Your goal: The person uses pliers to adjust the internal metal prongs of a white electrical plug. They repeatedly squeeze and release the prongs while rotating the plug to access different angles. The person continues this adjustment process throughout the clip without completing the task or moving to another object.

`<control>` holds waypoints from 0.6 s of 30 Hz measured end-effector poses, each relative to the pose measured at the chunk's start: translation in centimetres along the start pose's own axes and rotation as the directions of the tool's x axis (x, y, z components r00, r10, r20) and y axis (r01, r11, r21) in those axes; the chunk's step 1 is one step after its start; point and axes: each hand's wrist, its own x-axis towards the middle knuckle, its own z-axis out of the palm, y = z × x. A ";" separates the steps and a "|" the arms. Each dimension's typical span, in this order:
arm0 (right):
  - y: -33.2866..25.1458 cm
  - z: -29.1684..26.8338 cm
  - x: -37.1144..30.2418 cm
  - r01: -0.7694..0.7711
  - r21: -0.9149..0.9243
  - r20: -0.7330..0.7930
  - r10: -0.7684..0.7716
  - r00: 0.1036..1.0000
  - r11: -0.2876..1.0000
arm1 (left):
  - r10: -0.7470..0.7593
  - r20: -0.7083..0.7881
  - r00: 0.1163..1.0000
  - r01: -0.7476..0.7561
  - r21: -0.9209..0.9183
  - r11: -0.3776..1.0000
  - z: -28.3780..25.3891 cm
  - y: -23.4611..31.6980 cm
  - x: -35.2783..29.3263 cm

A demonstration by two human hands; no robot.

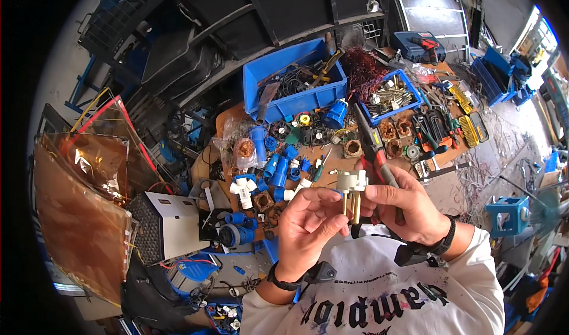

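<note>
I hold a white plug insert (351, 182) with brass pins above the cluttered table (355, 157): left hand (308, 219) pinches a pin, right hand (403, 207) clamps the insert and red-handled pliers (374, 148).

A white plug insert (350, 182) with brass pins, red-handled pliers (374, 147), blue bins (294, 103), paint-speckled white shirt (379, 287).

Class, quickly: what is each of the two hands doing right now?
Left hand: closed, fingers pinching a brass pin of the white plug part.
Right hand: closed on the red-handled pliers, its fingertips also at the plug part.
</note>
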 end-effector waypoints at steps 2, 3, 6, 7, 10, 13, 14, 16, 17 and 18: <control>-0.3 0.4 -0.1 -0.064 0.048 -0.030 0.066 0.997 0.997 | 0.039 -0.011 0.999 -0.038 0.060 0.997 0.2 0.1 -0.1; -0.4 0.5 -0.1 -0.095 0.073 -0.044 0.098 0.994 0.993 | 0.060 -0.009 0.998 -0.059 0.097 0.994 0.3 0.2 -0.1; -0.4 0.5 -0.1 -0.102 0.108 -0.028 0.106 0.994 0.989 | 0.113 0.010 0.994 -0.113 0.162 0.980 0.0 -0.2 -0.2; -0.4 0.6 -0.1 -0.100 0.116 -0.036 0.105 0.994 0.988 | 0.131 0.015 0.991 -0.131 0.178 0.975 -0.2 -0.4 -0.3; -0.5 1.1 -0.3 -0.095 0.131 -0.058 0.104 0.993 0.987 | 0.172 0.050 0.984 -0.179 0.298 0.938 -0.9 -0.7 -0.5; -0.5 1.3 -0.3 -0.096 0.140 -0.063 0.106 0.992 0.985 | 0.248 -0.020 0.969 -0.228 0.331 0.916 -0.9 -1.0 -0.4; -0.6 1.3 -0.3 -0.099 0.149 -0.057 0.109 0.992 0.984 | 0.275 0.003 0.961 -0.256 0.375 0.891 -0.9 -0.8 -0.2; -0.6 1.4 -0.3 -0.103 0.153 -0.052 0.112 0.992 0.983 | 0.326 0.052 0.944 -0.313 0.458 0.832 -0.8 -0.4 0.3; -0.6 1.4 -0.3 -0.103 0.149 -0.053 0.112 0.992 0.983 | 0.331 0.049 0.942 -0.316 0.458 0.831 -0.8 -0.5 0.4; -0.6 1.4 -0.3 -0.103 0.145 -0.055 0.112 0.992 0.984 | 0.336 0.046 0.941 -0.319 0.457 0.830 -0.9 -0.6 0.4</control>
